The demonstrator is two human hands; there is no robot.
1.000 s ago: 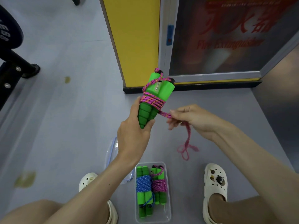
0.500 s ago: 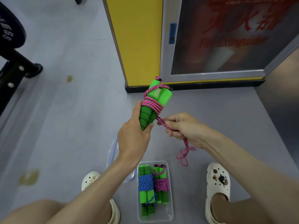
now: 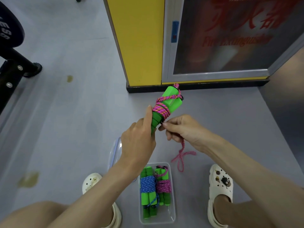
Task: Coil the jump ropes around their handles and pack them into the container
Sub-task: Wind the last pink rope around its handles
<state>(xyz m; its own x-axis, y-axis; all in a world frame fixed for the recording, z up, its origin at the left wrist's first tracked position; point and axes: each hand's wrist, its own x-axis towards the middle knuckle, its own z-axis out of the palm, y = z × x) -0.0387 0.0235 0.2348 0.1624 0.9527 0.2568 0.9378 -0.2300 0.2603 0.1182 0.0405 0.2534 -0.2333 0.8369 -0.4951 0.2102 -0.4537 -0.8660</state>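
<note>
**Winding up the last bit of rope**

The left hand is gripping the bottom of the two green foam handles. Its fingers are curling round them, and one finger is lying straight up the side and touching the wraps. The handles are being held in the air over the grey floor. Their long way is pointing up and away, tipping to the right, toward the bottom edge of the tall yellow cabinet. The pink and orange braided rope is wrapping round their middle.

The right hand is pinching the rope just under the wraps, right beside the handles on their right side. It is the hand nearer the free rope. The loose end is hanging from this hand and curling on the floor. I think the next wrap is going across the handles, so this hand is the one to carry the rope round them.

A second ago the right hand was farther out to the right. Now it is close in, and the loose end is looking shorter.

The clear plastic container is sitting on the floor between the white shoes. A blue-wrapped rope bundle and a pink-wrapped rope bundle are lying in it side by side.
</note>
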